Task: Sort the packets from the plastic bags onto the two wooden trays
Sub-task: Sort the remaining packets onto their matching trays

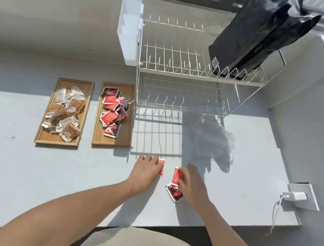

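On the pale grey countertop (pixel 19 166), near its front edge, both hands were down among the last loose sachets in the only view, the head camera. The left hand (pixel 146 172) lay palm-down with its fingers pressed flat over a small red-and-white foil packet (pixel 161 166), of which only the right edge showed; whether the fingertips had curled under it could not be told. The right hand (pixel 192 182) had thumb and fingers pinched on a second red foil packet (pixel 177 175), tilted up on edge, and a third red-and-black packet (pixel 174 193) lay flat, partly under that hand.

Farther back on the left stood two rectangular wooden trays side by side: the left wooden tray (pixel 42 136) held a heap of brown-and-white packets (pixel 66 111), and the right wooden tray (pixel 129 118) held the red packets (pixel 113 110). A crumpled clear plastic bag (pixel 214 141) lay slack to the right, below a white wire dish rack (pixel 184 64), and looked emptied.

The step appeared to be gathering these three red sachets for the right-hand tray. Doing it well likely meant sliding the flat packets to lift an edge rather than clawing at them, stacking all three into one hand, and carrying them left and away to the bare near end of that tray, well clear of the brown heap.
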